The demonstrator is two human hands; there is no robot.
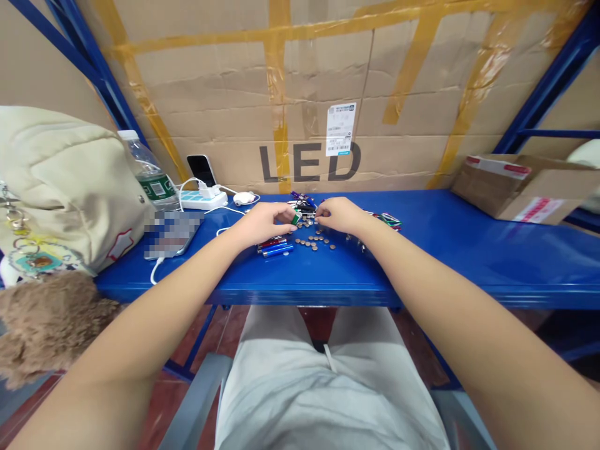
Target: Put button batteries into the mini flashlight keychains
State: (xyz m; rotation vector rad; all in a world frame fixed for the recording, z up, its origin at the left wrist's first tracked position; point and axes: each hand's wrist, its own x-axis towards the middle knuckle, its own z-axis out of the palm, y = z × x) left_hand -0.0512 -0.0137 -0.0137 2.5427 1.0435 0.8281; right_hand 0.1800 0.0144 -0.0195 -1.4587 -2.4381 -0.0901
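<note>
My left hand [268,222] is closed on a short green tube [296,217], one end of which points right, towards the other hand. Most of the tube is hidden by the fingers. Across a small gap, my right hand [338,214] has its fingertips pinched together low over the table; whatever is between them is too small to make out. Several small round discs like button cells [312,242] lie scattered below and between the hands. Blue tubes [278,250] and red tubes [272,242] lie under my left wrist. Behind the hands is a pile of dark and coloured tubes [302,201].
Green and red pieces [390,220] lie right of my right wrist. On the left stand a cream bag [65,181], a water bottle [157,181], a phone [174,234] and a power strip [204,199] with white cables. An opened carton [525,187] sits far right. Taped cardboard [225,94] backs the blue table [435,250].
</note>
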